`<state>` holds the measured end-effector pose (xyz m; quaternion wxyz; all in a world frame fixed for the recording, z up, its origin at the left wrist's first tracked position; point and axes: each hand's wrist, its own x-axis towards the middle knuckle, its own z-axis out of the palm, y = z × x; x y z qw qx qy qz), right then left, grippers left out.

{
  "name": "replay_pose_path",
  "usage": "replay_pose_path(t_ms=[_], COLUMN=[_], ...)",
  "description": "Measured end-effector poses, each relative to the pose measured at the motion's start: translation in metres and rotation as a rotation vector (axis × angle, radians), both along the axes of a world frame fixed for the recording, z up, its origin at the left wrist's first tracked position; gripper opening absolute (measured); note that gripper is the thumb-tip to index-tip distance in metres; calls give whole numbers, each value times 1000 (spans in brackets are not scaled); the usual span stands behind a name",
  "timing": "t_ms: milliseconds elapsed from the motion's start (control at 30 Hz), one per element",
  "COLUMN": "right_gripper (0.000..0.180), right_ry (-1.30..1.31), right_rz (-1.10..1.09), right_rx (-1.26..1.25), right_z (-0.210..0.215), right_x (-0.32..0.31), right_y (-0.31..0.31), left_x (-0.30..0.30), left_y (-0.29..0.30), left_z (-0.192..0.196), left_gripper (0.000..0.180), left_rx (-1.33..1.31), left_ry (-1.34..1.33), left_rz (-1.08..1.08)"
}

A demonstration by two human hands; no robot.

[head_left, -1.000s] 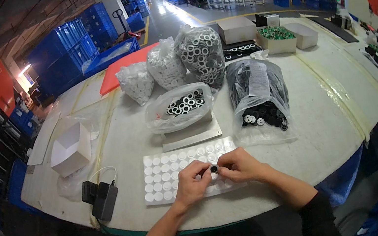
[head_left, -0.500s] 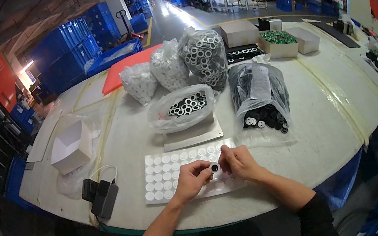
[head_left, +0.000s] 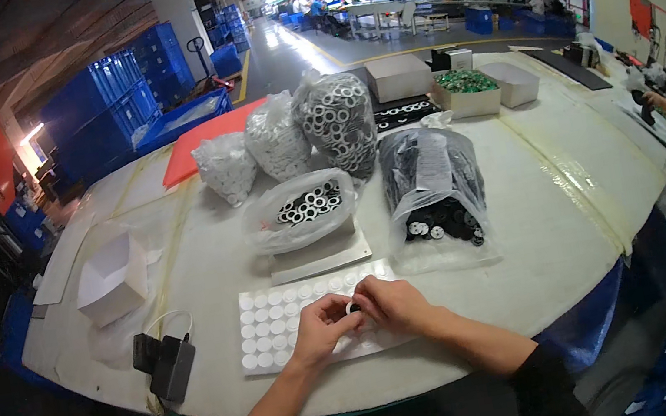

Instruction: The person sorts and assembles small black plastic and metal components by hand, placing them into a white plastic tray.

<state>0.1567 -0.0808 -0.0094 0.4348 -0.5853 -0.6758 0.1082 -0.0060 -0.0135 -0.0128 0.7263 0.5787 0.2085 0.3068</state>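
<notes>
Both hands meet low on the desk [head_left: 526, 202], right in front of the person. Left hand [head_left: 321, 331] and right hand [head_left: 393, 304] pinch one small ring [head_left: 352, 307] between their fingertips, fingers curled in close. The ring sits right between the two hands, so neither hand is nearer. It is too small to tell which way it faces. Under the hands lies a white sheet of round dots [head_left: 282, 322], and the hands hide its right part. Just behind are an open bag of rings [head_left: 302, 209] and a bag of black parts [head_left: 436, 191]. A black charger [head_left: 167, 363] sits to the left.
</notes>
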Motion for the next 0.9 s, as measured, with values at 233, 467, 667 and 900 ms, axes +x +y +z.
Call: replay_pose_path(t_ms=[233, 467, 667, 900], right_gripper=[16, 15, 16, 18], right_ry=[-106, -297, -305, -305], right_rz=[-625, -774, -725, -790], right_rx=[-32, -198, -224, -226], right_z=[14, -6, -5, -3], right_x=[99, 116, 114, 109], right_y=[6, 4, 4, 6], left_x=[-12, -20, -31, 43], left_y=[6, 8, 36, 156], left_z=[7, 10, 47, 66], left_gripper=[12, 13, 13, 23], left_rx=[-222, -306, 205, 492], left_ry=[-36, -234, 253, 526], left_rz=[104, 6, 47, 169])
